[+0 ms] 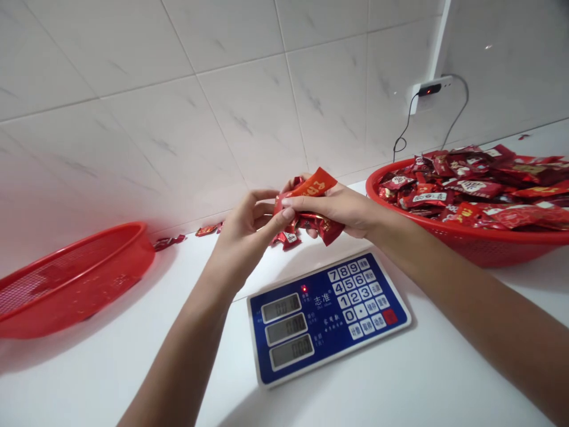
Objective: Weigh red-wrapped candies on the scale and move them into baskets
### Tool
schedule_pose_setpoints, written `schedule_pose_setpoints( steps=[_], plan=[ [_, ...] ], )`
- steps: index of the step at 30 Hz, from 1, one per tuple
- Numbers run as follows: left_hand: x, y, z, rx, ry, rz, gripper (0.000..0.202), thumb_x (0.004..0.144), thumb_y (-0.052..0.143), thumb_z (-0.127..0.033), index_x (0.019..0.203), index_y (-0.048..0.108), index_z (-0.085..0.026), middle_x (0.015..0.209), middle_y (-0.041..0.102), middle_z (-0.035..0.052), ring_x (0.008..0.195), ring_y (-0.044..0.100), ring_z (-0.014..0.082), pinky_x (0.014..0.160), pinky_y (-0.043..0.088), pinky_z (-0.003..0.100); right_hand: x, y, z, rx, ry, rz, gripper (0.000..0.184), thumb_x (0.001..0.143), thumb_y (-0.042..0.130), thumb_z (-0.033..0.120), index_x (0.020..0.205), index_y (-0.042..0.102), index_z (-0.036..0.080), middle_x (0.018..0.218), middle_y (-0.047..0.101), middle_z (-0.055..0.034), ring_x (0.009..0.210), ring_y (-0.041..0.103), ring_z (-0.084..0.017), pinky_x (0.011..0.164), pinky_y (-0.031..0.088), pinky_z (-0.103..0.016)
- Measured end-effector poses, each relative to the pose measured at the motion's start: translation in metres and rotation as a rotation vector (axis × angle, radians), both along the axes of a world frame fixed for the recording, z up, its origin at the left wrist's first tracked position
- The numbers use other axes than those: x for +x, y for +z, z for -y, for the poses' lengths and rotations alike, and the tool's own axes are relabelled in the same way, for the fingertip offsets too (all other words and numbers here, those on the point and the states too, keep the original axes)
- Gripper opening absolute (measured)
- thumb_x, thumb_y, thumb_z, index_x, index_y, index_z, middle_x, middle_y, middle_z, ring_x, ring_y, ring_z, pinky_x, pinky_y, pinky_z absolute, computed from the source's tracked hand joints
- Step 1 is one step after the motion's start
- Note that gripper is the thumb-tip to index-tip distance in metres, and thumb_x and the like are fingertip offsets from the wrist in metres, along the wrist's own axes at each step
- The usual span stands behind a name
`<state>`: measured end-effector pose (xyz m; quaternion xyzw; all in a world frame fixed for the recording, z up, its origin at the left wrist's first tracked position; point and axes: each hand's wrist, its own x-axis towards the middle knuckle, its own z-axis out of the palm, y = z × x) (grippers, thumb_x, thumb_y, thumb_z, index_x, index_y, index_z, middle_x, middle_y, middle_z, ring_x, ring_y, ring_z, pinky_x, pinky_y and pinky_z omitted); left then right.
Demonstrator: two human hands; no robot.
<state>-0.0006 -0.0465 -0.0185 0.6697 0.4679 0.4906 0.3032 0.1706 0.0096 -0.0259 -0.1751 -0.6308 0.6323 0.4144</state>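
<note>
Two hands meet above the table (444,379), over the far edge of the scale (329,314). Right hand (344,207): clenched around a bundle of red packets (311,224), palm down. One orange-red packet (316,182) sticks up from the top of the grip. Left hand (246,228): thumb and fingertips pinch the bundle's left edge. Bundle is held in the air, clear of the scale. Scale: red lamp on, display digits too blurred to read. Right side: red basket (466,243) heaped with similar packets. Left side: second red basket (71,279), mesh-walled. Few loose packets (169,241) lie by the wall.
</note>
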Motion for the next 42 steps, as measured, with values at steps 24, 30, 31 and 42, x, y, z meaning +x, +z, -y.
schedule_pose_setpoints(
  steps=[24, 30, 31, 42],
  plan=[
    [-0.021, 0.004, -0.007, 0.268, 0.323, -0.878, 0.010, 0.073, 0.071, -0.023, 0.076, 0.061, -0.024, 0.081, 0.063, 0.0048, 0.080, 0.061, 0.0270, 0.068, 0.044, 0.034, 0.016, -0.010, -0.020, 0.133, -0.196, 0.321, 0.032, 0.077, 0.080, 0.046, 0.091, 0.065, 0.022, 0.067, 0.060, 0.0018, 0.056, 0.053, -0.010, 0.046, 0.041, -0.020],
    [-0.031, -0.008, -0.008, 0.218, 0.257, -1.177, 0.027, 0.072, 0.045, 0.000, 0.077, 0.059, -0.022, 0.076, 0.054, 0.0046, 0.059, 0.051, 0.0198, 0.055, 0.035, 0.030, 0.016, -0.008, -0.020, 0.143, -0.182, 0.336, 0.031, 0.078, 0.080, 0.043, 0.093, 0.063, 0.022, 0.070, 0.060, 0.0019, 0.060, 0.057, -0.011, 0.047, 0.044, -0.020],
    [-0.030, -0.013, -0.010, 0.219, 0.290, -1.185, 0.029, 0.072, 0.043, 0.001, 0.080, 0.060, -0.022, 0.077, 0.054, 0.0055, 0.061, 0.053, 0.0209, 0.056, 0.037, 0.031, 0.016, -0.008, -0.019, 0.154, -0.177, 0.333, 0.031, 0.077, 0.080, 0.043, 0.093, 0.063, 0.022, 0.071, 0.060, 0.0020, 0.060, 0.057, -0.011, 0.047, 0.044, -0.020],
    [-0.046, 0.012, -0.009, 0.177, 0.480, -1.030, 0.027, 0.081, 0.050, -0.023, 0.103, 0.065, -0.025, 0.101, 0.065, 0.0137, 0.080, 0.065, 0.0307, 0.064, 0.048, 0.039, 0.015, -0.005, -0.014, 0.207, -0.223, 0.327, 0.019, 0.081, 0.077, 0.030, 0.088, 0.064, 0.019, 0.071, 0.058, 0.0019, 0.063, 0.056, -0.011, 0.052, 0.045, -0.021]
  ],
)
